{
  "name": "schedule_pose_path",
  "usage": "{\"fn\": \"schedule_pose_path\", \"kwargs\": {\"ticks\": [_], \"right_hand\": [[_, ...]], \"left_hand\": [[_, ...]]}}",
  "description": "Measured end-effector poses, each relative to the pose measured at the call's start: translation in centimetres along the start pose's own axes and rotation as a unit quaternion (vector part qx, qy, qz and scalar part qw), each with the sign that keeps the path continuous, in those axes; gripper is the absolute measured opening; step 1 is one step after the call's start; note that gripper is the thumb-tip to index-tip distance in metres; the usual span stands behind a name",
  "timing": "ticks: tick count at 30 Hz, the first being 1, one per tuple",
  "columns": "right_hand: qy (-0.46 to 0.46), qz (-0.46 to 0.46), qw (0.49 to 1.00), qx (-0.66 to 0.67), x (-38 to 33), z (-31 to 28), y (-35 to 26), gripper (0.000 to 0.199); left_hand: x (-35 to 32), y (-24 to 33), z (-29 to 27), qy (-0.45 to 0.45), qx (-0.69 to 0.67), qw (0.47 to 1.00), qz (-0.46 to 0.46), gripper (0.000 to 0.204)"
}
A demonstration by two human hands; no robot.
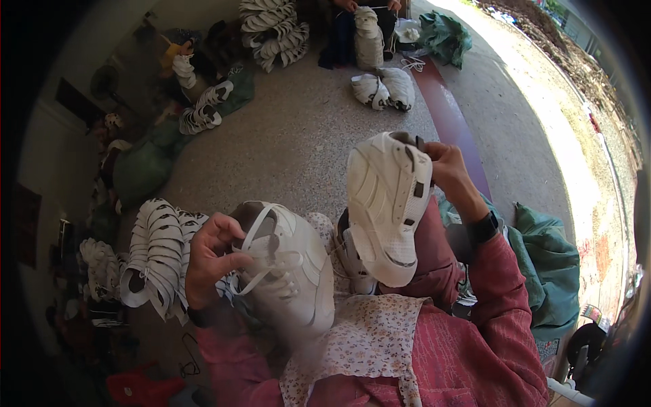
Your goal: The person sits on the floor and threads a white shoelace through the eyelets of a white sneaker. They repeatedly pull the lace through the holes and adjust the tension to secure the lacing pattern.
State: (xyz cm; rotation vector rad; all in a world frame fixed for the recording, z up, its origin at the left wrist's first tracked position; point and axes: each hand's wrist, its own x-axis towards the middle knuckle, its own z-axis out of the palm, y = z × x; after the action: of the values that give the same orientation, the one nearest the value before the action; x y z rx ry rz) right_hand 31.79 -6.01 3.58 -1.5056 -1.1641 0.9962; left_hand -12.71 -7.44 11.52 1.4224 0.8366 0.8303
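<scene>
My left hand (209,256) is closed at the collar of a white shoe upper (302,261), by its tongue and looped white lace (252,230); exactly what the fingertips pinch is hard to see. This upper lies tilted over my lap. Higher up on the right, my right hand (444,166) grips the heel collar of another white upper (383,203), which hangs toe down with its perforated side showing. Between the two, partly hidden, a further white upper (357,264) rests at my knees.
Nested stacks of white uppers (159,247) stand to my left, with green sacks (152,163) beyond. More uppers (386,88) lie ahead on the floor, near another person's hands (349,5). A green sack (546,264) sits at my right, a red stool (142,386) at lower left.
</scene>
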Motion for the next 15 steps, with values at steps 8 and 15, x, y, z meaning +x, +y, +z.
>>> {"fn": "schedule_pose_path", "kwargs": {"ticks": [8, 15], "right_hand": [[0.211, -0.139, 0.951, -0.177, -4.5, -8.8, 3.6, 0.069], [0.043, -0.083, 0.994, 0.052, -5.8, -5.8, 1.8, 0.038]], "left_hand": [[2.8, -0.4, 0.7, -0.066, -0.018, 0.997, 0.022, 0.043], [14.1, -6.5, 9.7, -0.312, 0.067, 0.947, -0.046, 0.037]]}}
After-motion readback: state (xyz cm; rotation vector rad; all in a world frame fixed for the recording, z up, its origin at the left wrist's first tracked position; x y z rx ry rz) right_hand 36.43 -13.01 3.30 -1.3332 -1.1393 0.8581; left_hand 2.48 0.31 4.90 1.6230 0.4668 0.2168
